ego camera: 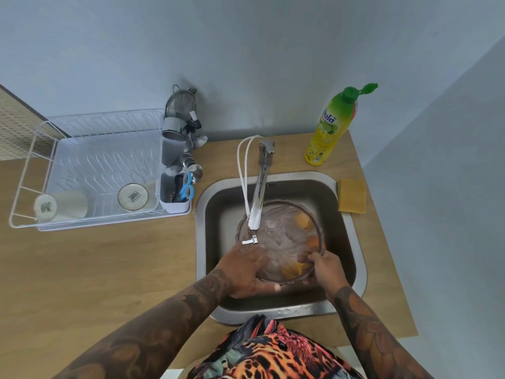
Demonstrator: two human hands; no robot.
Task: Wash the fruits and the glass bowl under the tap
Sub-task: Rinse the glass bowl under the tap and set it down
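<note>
Low in the middle of the frame, the round clear glass bowl (281,242) sits inside the square stainless steel sink (352,242), directly beneath the chrome tap spout (258,206), probably so the water lands in it. Orange and yellow fruits (303,221) lie along the bowl's right side, blurred by water, so their number cannot be told.

The left hand (246,272) lies over the bowl's near left rim with fingers spread fairly wide and the thumb along the near edge, most likely steadying it. The right hand (325,266) curls its fingers over the right rim, holding it, apparently to tilt or turn the bowl under the stream.

At upper right on the wooden counter (109,255) stands a yellow plastic dish-soap bottle with a green flip cap (332,127), cap open; its blue label lettering is not Latin script and I cannot read it. A yellow sponge (351,196) rests just beside the sink's right edge, within reach. At left, a white wire dish rack (90,170) holds two upturned cups with barcode stickers, too small to read.
</note>
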